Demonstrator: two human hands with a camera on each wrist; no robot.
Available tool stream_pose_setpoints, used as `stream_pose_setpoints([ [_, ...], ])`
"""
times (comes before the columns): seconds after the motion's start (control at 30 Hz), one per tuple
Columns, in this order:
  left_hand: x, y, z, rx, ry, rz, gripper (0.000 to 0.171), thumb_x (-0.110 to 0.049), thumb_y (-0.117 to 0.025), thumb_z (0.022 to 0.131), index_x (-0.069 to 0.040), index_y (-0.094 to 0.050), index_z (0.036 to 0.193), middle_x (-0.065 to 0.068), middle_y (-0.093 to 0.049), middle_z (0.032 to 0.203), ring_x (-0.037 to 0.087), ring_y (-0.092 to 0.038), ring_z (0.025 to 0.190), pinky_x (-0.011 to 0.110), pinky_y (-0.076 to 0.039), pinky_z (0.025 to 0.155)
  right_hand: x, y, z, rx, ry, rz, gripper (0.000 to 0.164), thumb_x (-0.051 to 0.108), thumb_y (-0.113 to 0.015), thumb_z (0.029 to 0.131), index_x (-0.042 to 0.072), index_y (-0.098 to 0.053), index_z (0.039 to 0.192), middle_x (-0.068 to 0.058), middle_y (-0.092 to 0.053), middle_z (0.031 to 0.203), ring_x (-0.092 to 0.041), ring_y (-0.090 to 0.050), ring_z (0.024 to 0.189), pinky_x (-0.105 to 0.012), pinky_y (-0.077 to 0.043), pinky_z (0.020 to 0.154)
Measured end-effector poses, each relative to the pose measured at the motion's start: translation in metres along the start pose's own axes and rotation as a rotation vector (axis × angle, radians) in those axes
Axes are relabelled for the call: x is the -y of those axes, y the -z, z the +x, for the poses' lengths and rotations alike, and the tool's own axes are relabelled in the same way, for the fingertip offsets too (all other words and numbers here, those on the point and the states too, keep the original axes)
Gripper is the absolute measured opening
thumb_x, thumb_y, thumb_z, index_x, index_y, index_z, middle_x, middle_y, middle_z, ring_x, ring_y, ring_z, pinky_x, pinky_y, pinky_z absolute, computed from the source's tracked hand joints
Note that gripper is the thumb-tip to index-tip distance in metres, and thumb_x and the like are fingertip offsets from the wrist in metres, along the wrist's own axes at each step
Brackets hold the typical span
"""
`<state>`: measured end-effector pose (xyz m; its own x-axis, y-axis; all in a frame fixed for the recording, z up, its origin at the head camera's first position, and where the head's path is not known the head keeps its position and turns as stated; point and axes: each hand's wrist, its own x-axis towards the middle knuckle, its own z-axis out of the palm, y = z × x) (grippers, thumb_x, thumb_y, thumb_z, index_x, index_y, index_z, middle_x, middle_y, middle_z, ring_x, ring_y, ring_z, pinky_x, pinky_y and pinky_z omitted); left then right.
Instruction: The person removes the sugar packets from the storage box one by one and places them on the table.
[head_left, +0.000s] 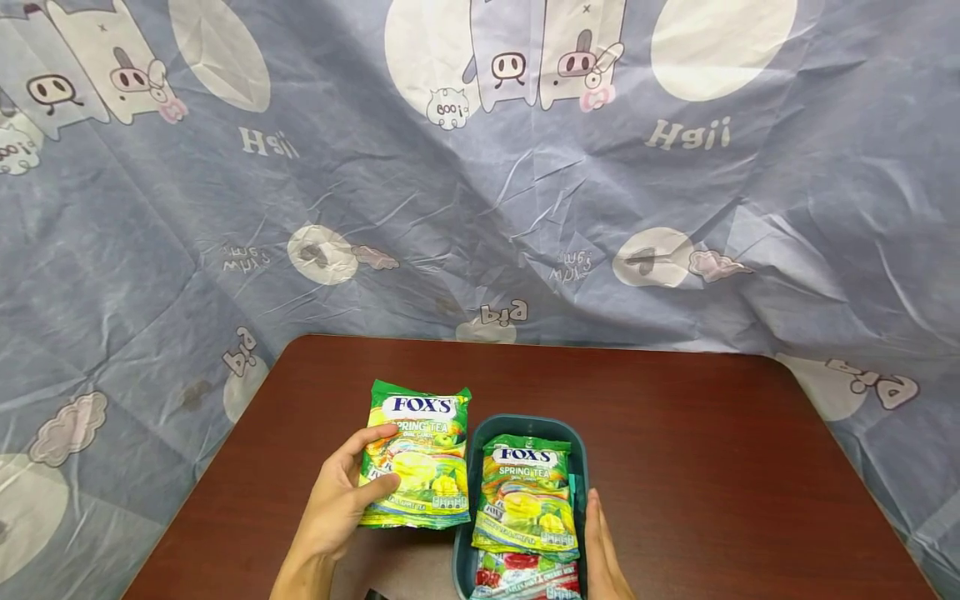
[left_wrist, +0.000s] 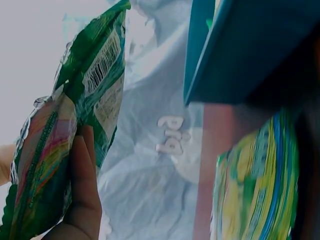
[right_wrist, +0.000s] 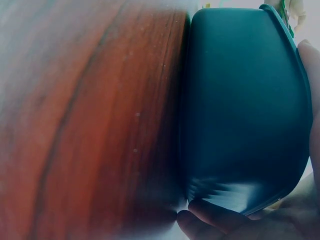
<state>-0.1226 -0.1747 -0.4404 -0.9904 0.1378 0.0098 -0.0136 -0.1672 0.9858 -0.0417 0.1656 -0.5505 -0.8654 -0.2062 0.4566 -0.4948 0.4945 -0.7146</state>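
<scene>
My left hand [head_left: 341, 487] grips a green and yellow Fox's Spring Tea candy bag [head_left: 423, 450], just left of a teal box [head_left: 525, 418]. In the left wrist view, its back with a barcode shows, and another yellow-green bag [left_wrist: 260, 185] lies lower, under the box's corner. Inside the box, a second Spring Tea bag [head_left: 525, 500] lies on top, over a red and white candy bag [head_left: 528, 568] at the near end. Against the box's right wall rests my right hand [head_left: 603, 550], fingers straight; the right wrist view has one finger along the rim and fingertips low near the table.
The dark red wooden table [head_left: 697, 467] extends right of the box and behind it. A blue-grey patterned sheet [head_left: 420, 208] hangs along the table's back and sides. At the bottom edge, a small black object [head_left: 375, 594] pokes into view.
</scene>
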Motion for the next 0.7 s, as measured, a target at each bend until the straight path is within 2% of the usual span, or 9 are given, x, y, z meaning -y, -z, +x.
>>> stream_pose_setpoints([
  [0.27,-0.007,0.03,0.0,0.018,-0.042,0.062,0.063,0.016,-0.066,0.085,0.004,-0.047,0.143,0.014,-0.051,0.13,0.02,-0.065,0.099,0.034,-0.06,0.076,0.003,0.002,0.001,0.001,-0.002,0.001,0.12,0.046,-0.078,0.084,-0.003,0.0,0.161,-0.01,0.007,0.17,0.002,0.004,0.15,-0.004,-0.009,0.107],
  [0.5,-0.009,0.06,0.003,0.022,-0.076,0.098,0.062,0.014,-0.066,0.088,0.006,-0.044,0.146,0.008,-0.049,0.136,0.013,-0.062,0.106,0.027,-0.058,0.08,0.001,0.001,0.0,0.001,-0.004,-0.003,0.123,0.041,-0.082,0.08,-0.003,-0.001,0.161,-0.012,0.005,0.17,0.001,0.002,0.15,-0.004,-0.011,0.108],
  [0.6,-0.008,0.073,0.003,0.033,-0.082,0.086,0.061,0.014,-0.064,0.09,0.005,-0.042,0.147,0.007,-0.048,0.137,0.012,-0.062,0.107,0.027,-0.058,0.081,-0.002,0.0,-0.001,0.002,0.013,-0.005,0.121,0.042,-0.081,0.082,-0.005,-0.001,0.16,-0.014,0.005,0.17,0.0,0.002,0.151,-0.005,-0.011,0.109],
  [0.7,-0.008,0.085,0.002,0.056,-0.068,0.025,0.061,0.015,-0.061,0.092,0.002,-0.041,0.149,0.006,-0.051,0.133,0.015,-0.066,0.104,0.031,-0.059,0.079,-0.004,-0.001,-0.001,-0.008,0.036,-0.002,0.12,0.047,-0.079,0.084,-0.007,-0.003,0.159,-0.015,0.004,0.17,-0.002,0.001,0.152,-0.006,-0.011,0.11],
])
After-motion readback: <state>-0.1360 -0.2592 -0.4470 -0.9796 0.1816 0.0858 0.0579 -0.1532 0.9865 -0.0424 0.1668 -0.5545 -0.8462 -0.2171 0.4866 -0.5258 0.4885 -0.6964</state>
